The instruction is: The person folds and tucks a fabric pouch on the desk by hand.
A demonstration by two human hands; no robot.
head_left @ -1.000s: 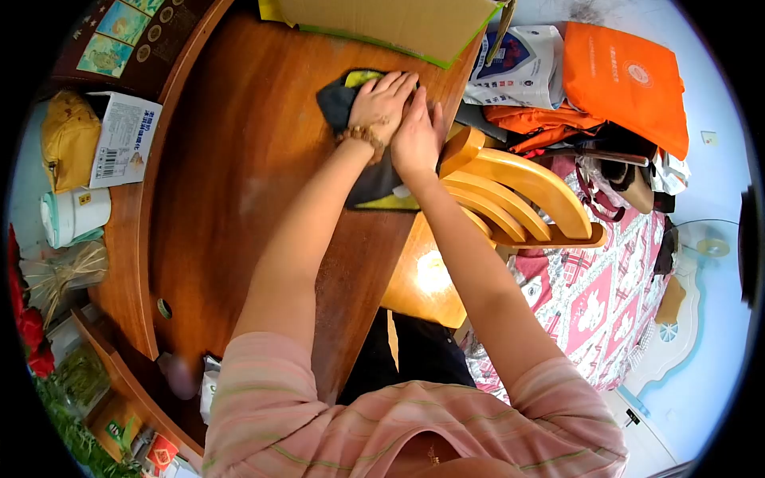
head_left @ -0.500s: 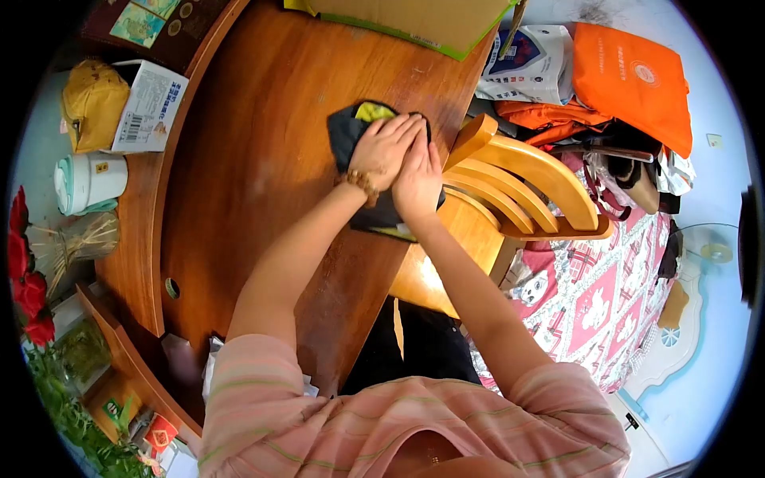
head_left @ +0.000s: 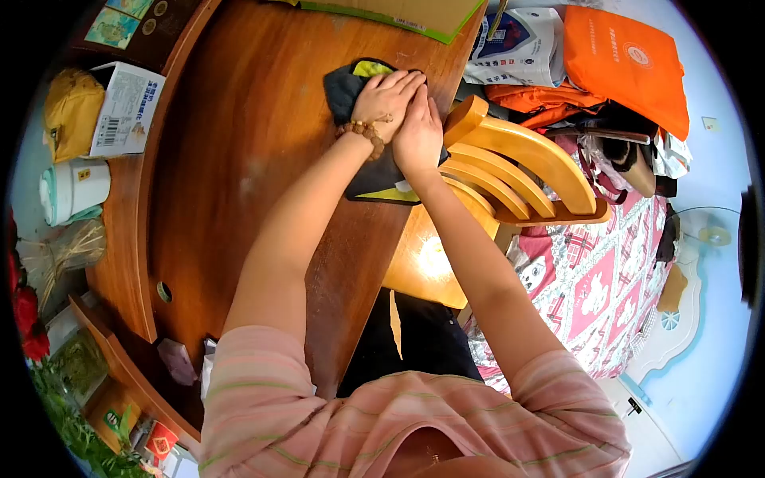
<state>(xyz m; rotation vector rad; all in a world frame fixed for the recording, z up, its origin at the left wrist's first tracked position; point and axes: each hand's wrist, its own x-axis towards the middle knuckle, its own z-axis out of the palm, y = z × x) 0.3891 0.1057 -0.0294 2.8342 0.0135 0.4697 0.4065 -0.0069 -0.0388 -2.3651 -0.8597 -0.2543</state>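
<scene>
Both hands lie side by side on a dark grey cloth [head_left: 341, 92] with a yellow underside, on the wooden desk [head_left: 263, 103] near its right edge. My left hand [head_left: 385, 110], with a beaded bracelet [head_left: 365, 135] at the wrist, rests flat with its fingers stretched out. Against it presses my right hand [head_left: 418, 135], fingers also extended, partly over the left fingertips. Folded yellow parts of the cloth show above the left fingers and along its lower edge. Both palms are hidden.
A wooden chair [head_left: 550, 171] stands against the desk's right side. At the far end sits a cardboard box [head_left: 390, 17]. Left are a raised shelf edge [head_left: 147, 199], a white box [head_left: 123, 111] and a white container [head_left: 76, 191]. Orange bags [head_left: 625, 68] lie beyond the chair.
My hands and the cloth have slid together toward the cardboard box. More yellow shows at the cloth's lower edge. The camera view has shifted slightly.
</scene>
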